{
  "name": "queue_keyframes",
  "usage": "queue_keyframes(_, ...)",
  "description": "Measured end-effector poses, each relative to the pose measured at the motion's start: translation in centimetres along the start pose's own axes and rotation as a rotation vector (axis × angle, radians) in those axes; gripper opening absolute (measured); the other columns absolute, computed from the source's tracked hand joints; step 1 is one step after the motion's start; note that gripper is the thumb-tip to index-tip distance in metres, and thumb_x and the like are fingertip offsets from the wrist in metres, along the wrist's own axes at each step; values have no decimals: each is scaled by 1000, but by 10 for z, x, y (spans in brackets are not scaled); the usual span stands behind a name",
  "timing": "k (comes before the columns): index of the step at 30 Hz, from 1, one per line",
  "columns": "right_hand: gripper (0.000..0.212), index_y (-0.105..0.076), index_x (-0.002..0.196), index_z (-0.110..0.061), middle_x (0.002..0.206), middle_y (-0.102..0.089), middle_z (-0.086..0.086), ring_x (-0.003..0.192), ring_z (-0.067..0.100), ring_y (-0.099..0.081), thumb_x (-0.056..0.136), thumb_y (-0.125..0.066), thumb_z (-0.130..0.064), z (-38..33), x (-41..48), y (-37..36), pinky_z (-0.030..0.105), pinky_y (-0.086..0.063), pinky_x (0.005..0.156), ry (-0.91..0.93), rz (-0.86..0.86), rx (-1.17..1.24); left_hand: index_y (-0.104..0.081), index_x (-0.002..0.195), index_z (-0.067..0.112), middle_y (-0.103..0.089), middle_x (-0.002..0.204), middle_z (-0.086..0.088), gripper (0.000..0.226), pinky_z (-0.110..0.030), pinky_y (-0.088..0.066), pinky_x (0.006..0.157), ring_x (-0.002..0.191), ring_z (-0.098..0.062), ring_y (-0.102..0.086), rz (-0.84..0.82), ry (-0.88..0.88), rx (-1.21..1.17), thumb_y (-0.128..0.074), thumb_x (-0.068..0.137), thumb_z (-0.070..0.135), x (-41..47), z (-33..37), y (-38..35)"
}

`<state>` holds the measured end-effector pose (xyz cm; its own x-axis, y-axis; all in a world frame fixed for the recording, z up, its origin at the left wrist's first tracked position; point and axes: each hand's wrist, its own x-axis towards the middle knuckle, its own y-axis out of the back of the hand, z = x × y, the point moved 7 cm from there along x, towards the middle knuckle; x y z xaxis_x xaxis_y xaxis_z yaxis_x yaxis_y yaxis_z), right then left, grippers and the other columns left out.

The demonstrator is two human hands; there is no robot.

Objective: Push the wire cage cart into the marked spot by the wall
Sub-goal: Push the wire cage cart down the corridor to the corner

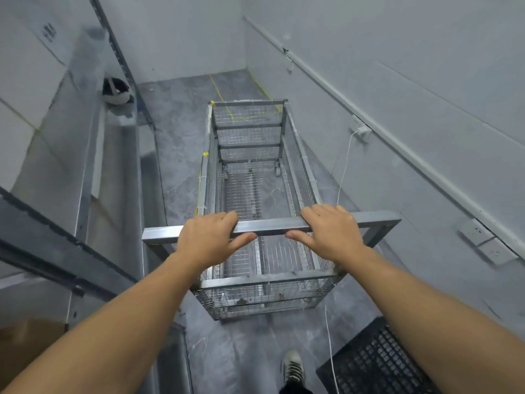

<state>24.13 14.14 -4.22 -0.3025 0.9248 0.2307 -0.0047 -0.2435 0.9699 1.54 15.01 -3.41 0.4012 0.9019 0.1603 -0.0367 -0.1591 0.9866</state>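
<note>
Beside the right wall (369, 52), the wire cage cart (255, 177) points lengthwise at the taped bay.

Its long axis runs straight away from the handle bar (270, 224) toward the yellow floor tape (217, 91) — the cart's far end already overlaps the tape's near edge, the rest lies short of it. Left hand (208, 240) and right hand (331, 233) are both wrapped closed on the bar, equally near; a straight push ahead looks right, minding the white cable (343, 169) right of the cart.
</note>
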Motion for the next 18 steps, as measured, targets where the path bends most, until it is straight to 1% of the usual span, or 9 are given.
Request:
queue_keyframes(3, 76, -57, 90, -23, 85, -64, -4, 83, 22, -58, 79, -17, -87, 15, 19, -4, 39, -38, 76, -48, 15, -26, -40, 75, 25, -51, 65, 10, 63, -28, -30, 45, 54, -14, -48, 22, 13, -31, -17, 79, 83, 20, -10, -4)
queue_keyframes(5, 78, -58, 89, -24, 85, -64, -4, 82, 22, -57, 78, -15, -87, 22, 32, -9, 39, -36, 74, -55, 20, -34, -40, 75, 25, -50, 64, 10, 65, -28, -30, 45, 54, -15, -47, 50, 20, -24, -13, 77, 84, 34, -15, -6)
queue_keyframes(7, 75, -58, 89, -23, 85, -63, -4, 80, 21, -56, 80, -18, -86, 26, 47, -13, 38, -35, 73, -51, 29, -31, -40, 73, 26, -51, 64, 10, 66, -27, -30, 46, 55, -15, -48, 61, 43, -15, -12, 76, 86, 49, -18, -7)
queue_keyframes(10, 68, -59, 92, -22, 86, -63, -4, 79, 21, -56, 85, -27, -81, 25, 70, -21, 37, -34, 72, 3, 58, -16, -39, 71, 26, -48, 62, 11, 64, -27, -31, 46, 53, -15, -46, 69, 65, -2, -19, 76, 86, 71, -29, -13)
queue_keyframes(13, 60, -60, 94, -21, 86, -64, -3, 78, 22, -59, 88, -34, -75, 18, 94, -26, 37, -39, 70, 50, 83, 0, -36, 70, 26, -46, 59, 12, 60, -26, -25, 45, 49, -16, -39, 103, 30, 11, -25, 80, 84, 89, -44, -16)
queue_keyframes(15, 58, -59, 95, -22, 87, -65, -4, 79, 22, -60, 88, -34, -73, 16, 113, -30, 38, -41, 70, 65, 64, 17, -35, 71, 26, -47, 60, 12, 59, -27, -24, 48, 49, -16, -38, 106, 22, 17, -25, 81, 82, 102, -57, -19)
queue_keyframes(18, 57, -58, 100, -23, 88, -66, -3, 79, 22, -62, 90, -31, -71, 15, 142, -37, 38, -42, 71, 90, 41, 15, -36, 71, 25, -43, 62, 12, 58, -30, -26, 55, 52, -16, -37, 103, 22, 8, -25, 81, 81, 125, -73, -21)
